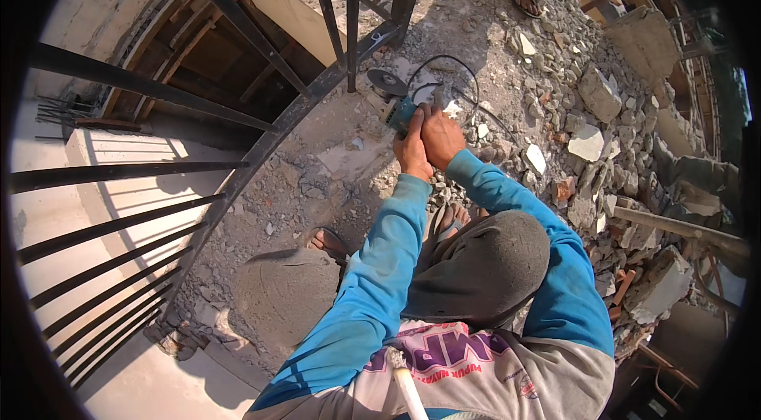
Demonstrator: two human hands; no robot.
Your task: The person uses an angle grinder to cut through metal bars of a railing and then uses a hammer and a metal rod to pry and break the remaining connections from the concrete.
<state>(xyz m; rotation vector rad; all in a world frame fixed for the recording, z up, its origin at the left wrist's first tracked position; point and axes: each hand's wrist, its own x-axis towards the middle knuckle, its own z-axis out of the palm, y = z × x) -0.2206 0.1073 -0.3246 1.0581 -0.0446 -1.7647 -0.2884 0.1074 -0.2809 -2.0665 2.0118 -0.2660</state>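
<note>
Left hand point(413, 154) and right hand point(443, 136) wrapped round grinder point(403, 113), disc point(387, 82) just ahead of them. Cord point(476, 85) loops beyond right hand; could snag if grinder swings that way.

Probably an outdoor demolition site: heaped concrete rubble point(587, 143), black metal railing point(131, 173), angle grinder point(402, 114)

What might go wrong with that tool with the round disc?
The bare left hand and right hand are on the grinder, so a slip might bring fingers against its disc.
The black cord loops near the disc, so it could get nicked.
The feet wear open sandals, so sharp rubble might hurt the toes.
</note>
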